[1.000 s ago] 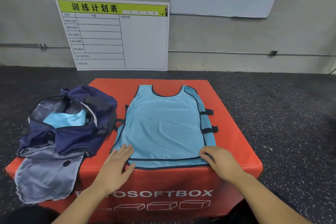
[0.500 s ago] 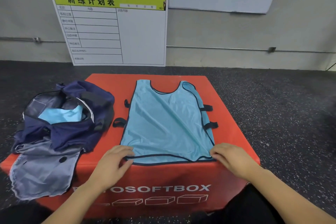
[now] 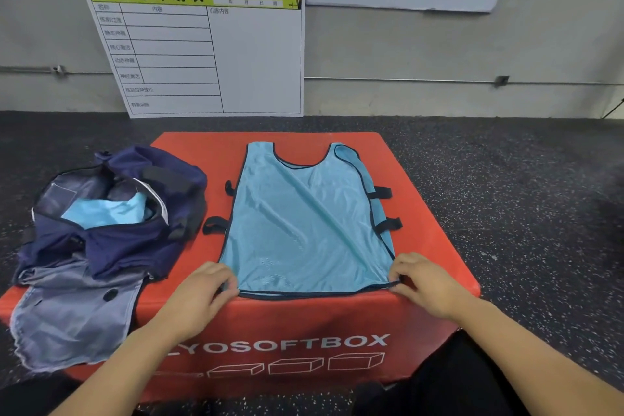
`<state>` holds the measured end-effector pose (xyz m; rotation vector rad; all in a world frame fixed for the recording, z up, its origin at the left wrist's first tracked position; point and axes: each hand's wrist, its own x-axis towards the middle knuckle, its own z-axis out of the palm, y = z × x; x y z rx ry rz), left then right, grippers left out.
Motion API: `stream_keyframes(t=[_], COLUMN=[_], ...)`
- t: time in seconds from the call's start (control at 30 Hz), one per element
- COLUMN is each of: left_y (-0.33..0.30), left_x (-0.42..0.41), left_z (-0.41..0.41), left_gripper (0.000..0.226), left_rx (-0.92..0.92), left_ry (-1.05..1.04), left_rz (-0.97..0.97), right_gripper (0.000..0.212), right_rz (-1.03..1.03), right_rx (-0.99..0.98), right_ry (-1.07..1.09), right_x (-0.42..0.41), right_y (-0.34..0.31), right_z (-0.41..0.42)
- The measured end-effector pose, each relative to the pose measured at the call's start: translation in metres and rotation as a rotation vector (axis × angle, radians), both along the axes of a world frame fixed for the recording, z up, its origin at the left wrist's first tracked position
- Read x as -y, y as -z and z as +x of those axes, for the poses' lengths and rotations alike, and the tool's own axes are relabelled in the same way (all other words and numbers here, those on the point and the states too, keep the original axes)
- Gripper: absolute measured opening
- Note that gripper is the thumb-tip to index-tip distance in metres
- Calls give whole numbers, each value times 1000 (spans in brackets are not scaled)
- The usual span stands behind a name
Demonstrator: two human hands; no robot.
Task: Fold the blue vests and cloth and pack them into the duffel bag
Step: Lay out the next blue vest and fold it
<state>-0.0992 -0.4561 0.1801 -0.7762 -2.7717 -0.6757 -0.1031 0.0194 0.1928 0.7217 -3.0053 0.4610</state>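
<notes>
Your vest (image 3: 304,230) lies flat on the soft box (image 3: 422,213), neck opening toward the wall, hem at the near edge. Your left hand (image 3: 199,297) is at its near left corner, your right hand (image 3: 429,284) at its near right corner. Left of the vest sits the open duffel bag (image 3: 128,240), with folded cloth (image 3: 108,211) inside it. Behind the box, a training plan board (image 3: 202,47) leans against the wall.

A light blue mesh vest (image 3: 304,223) with dark trim is spread flat, neck far. To its left, an open navy duffel bag (image 3: 111,226) is slumped, with folded blue cloth (image 3: 108,211) seen inside.
</notes>
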Motion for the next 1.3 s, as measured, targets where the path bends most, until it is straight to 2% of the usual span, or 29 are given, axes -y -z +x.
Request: stream_keyframes(t=[0.1, 0.17, 0.27, 0.4, 0.47, 0.53, 0.6, 0.67, 0.77, 0.83, 0.93, 1.03, 1.1, 1.17, 1.23, 1.3], left_y=[-4, -8, -13, -14, -15, -14, -12, -13, -21, -22, -22, -32, -39, -40, -37, -34], left_x=[-2, -1, 5, 8, 3, -1, -3, -6, -8, -8, -6, 1, 5, 5, 4, 4], left_z=[0, -1, -8, -19, -22, -25, -32, -42, -58, -66, -71, -70, -65, -57, -52, -50], left_gripper=[19, 19, 17, 12, 13, 10, 5, 7, 6, 7, 10, 30, 38, 39, 31, 16], left_rx=[8, 66, 181, 215, 222, 238, 266, 296, 311, 323, 438, 538, 565, 569, 529, 461], left_ry=[-39, -80, -106, -132, -160, -181, -221, -247, -249, -268, -278, -165, -56, 13, 15, -16], left_rz=[-3, 94, 200, 274, 327, 380, 427, 446, 431, 460, 487, 401, 306, 188, 115, 131], right_gripper=[15, 16, 37, 32, 29, 32, 36, 40, 45, 37, 24, 10, 11, 23, 19, 17], right_rz=[-41, -221, -405, -318, -355, -555, -754, -829, -844, -825, -870, -910, -849, -738, -629, -551], right_rx=[5, 54, 92, -93, -159, -82, 108, 223, 264, 272, 362, 503, 534, 529, 516, 483], right_ry=[20, 89, 235, 428, 495, 490, 466, 450, 470, 509, 501, 393, 333, 296, 276, 261], right_x=[3, 3, 2, 7, 7, 9, 10, 8, 7, 12, 14, 4, -2, 1, 8, 15], right_y=[0, -2, -9, -16, -16, -14, -10, -4, 3, 0, -8, -17, -21, -24, -23, -21], right_z=[1, 3, 0, -7, -13, -19, -26, -35, -48, -53, -53, -42, -32, -26, -25, -27])
